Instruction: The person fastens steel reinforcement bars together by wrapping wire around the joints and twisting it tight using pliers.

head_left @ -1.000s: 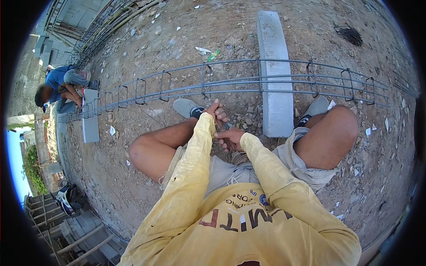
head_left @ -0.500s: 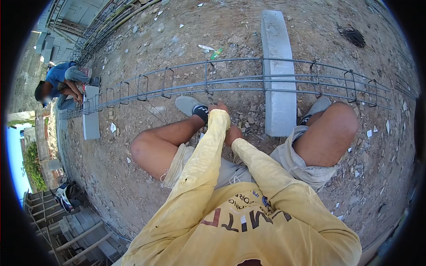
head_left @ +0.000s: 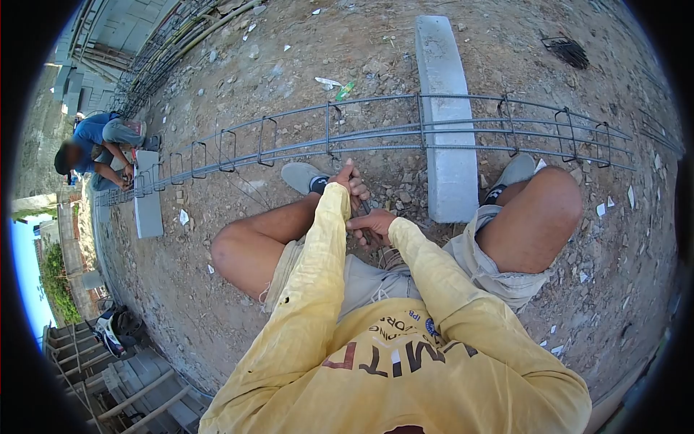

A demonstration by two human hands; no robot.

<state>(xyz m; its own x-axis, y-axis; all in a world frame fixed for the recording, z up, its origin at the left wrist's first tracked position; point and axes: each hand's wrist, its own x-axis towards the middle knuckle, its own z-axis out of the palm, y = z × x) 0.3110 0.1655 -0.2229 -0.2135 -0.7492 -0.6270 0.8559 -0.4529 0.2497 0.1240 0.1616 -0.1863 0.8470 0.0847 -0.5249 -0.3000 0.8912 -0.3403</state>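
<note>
My right hand (head_left: 373, 223) is closed around a dark slender tool (head_left: 366, 207), perhaps pincers, low between my knees. Its far end points up toward my left hand (head_left: 351, 182), whose fingers are curled; what they hold, if anything, is too small to make out. Just beyond both hands runs a long rebar cage (head_left: 376, 130) of thin steel bars with square stirrups. The cage lies across a pale concrete block (head_left: 450, 173) to the right of my hands. Neither hand touches the cage.
At the far left a crouching co-worker (head_left: 97, 145) has hands at the cage's other end, by a second concrete block (head_left: 149, 199). Bent dark stirrups (head_left: 566, 52) lie in a pile at upper right. Stones and scraps litter the dirt ground (head_left: 238, 94).
My hands have drawn back from the cage toward my body. The right hand has come up beside the left, and the dark tool now shows. The view has shifted slightly.
</note>
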